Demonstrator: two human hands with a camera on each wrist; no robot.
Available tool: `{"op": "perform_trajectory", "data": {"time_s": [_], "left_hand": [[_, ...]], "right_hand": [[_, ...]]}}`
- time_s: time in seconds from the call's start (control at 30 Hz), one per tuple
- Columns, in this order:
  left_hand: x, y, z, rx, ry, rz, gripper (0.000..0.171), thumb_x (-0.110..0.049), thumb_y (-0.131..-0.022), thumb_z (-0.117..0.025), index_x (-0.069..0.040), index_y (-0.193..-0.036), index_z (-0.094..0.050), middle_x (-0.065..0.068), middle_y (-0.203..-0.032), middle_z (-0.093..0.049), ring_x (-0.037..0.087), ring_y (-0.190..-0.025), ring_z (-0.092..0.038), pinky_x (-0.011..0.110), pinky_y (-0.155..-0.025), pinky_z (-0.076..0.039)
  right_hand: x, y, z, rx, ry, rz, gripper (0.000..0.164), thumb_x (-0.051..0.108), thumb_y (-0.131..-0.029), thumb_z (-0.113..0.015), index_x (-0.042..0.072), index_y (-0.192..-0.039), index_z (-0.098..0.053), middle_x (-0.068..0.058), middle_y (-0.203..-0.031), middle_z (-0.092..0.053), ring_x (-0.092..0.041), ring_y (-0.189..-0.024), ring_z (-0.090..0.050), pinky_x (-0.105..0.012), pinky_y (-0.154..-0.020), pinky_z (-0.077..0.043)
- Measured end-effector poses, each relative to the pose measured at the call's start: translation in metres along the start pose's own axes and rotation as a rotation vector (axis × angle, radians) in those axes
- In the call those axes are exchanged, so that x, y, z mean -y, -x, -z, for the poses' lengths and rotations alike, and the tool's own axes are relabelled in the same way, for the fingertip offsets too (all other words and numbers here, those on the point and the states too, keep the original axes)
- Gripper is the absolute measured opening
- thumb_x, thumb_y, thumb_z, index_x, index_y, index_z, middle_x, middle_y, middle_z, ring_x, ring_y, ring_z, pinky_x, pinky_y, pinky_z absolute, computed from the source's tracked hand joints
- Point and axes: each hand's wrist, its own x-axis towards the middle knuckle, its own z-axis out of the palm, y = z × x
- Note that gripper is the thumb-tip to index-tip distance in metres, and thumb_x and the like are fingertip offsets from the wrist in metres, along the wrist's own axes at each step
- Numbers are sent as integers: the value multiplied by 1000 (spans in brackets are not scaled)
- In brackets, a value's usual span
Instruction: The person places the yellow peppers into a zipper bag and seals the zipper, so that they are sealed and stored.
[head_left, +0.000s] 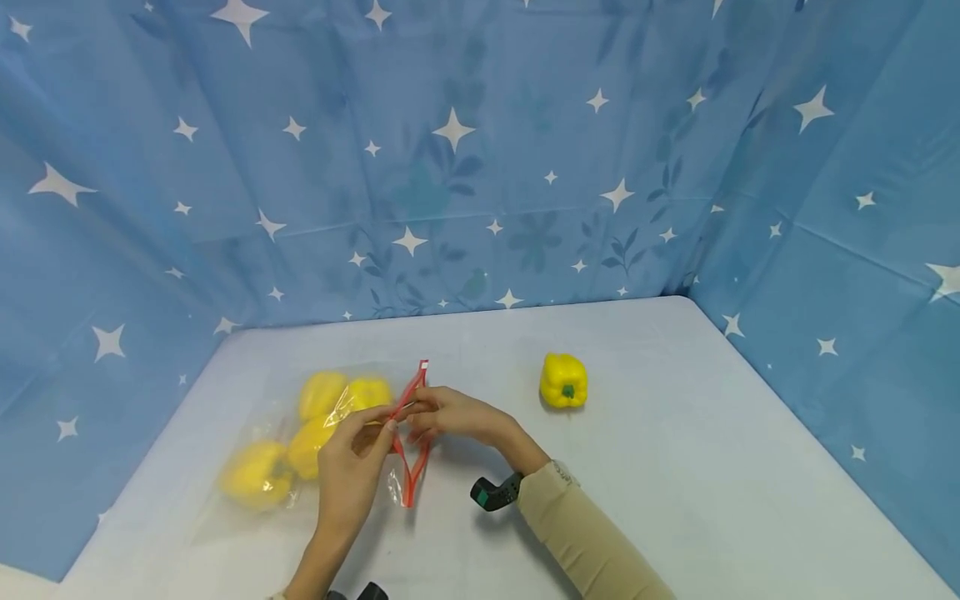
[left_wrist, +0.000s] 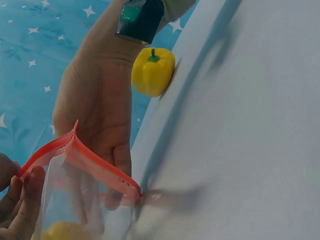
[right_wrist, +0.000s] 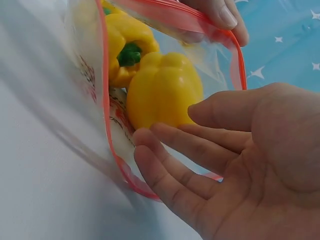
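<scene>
A clear zip bag with a red zip strip lies on the white table, left of centre, with several yellow peppers inside. My left hand pinches the upper lip of the strip and lifts it, so the mouth gapes. In the right wrist view its fingertips hold that lip above the peppers. My right hand is at the bag's mouth, holding nothing, its fingers straight and palm up. One loose yellow pepper stands on the table to the right of the hands.
Blue cloth with white stars walls the table at the back and on both sides. The table's right edge runs along the right cloth. A black and green wrist camera sits on my right wrist.
</scene>
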Motion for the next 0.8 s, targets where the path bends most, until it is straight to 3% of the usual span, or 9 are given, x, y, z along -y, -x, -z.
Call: {"op": "perform_trajectory", "data": {"time_s": [0.3,0.5,0.8], "left_hand": [[1,0,-1,12,14,50,23,4,-92,-74,-3,-114,-75,15,-111,-73,16,-90,-76,28,-71,-65],[-1,-1,-1,22,-8,70,23,6,-92,-73,-5,-112,-76,11,-113,-73,26,-91,-76,28,-71,-66],[0,-1,0,24,-20,87,23,6,-92,-74,-6,-111,-76,12,-111,-74,28,-93,-75,26,-72,-65]], "right_hand": [[-4,8,4,-2,100,19,35,16,-105,-54,6,-138,-62,-12,-133,-71,-21,-99,-74,-30,-88,-62],[-10,16,2,-19,100,10,35,17,-106,-55,7,-139,-64,-11,-131,-72,-17,-94,-70,-31,-87,-62],[-9,24,1,-33,138,23,36,14,-104,-53,5,-137,-64,-14,-129,-71,-18,-94,-67,-28,-86,-61]]}}
